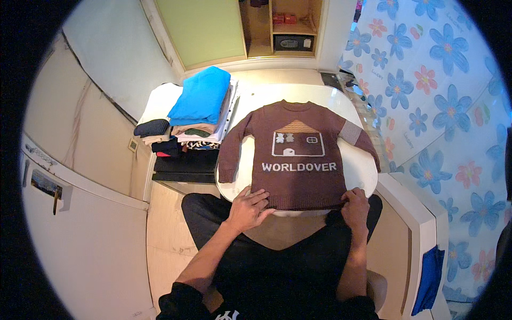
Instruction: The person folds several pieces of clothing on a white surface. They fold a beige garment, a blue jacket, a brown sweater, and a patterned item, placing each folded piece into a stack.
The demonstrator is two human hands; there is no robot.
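Observation:
A brown knitted sweater [300, 184] lies spread front up, its collar away from me and its hem close to me. It bears a knitted house picture and white lettering; a grey striped band crosses the right-hand sleeve. Under it is a white table [364, 176] with rounded corners. My left hand [250, 206] rests on the near left hem corner, thumb spread from the fingers. At the opposite hem corner, my right hand [356, 208] has its fingers curled around the knit edge.
Stacked folded clothes, topped by a bright blue garment [204, 96], stand left of the sweater on a black surface [184, 166]. A flower-printed curtain [424, 80] hangs at right. Behind are an open cabinet [296, 26] with a black safe [294, 43]. A white door [92, 240] is at left.

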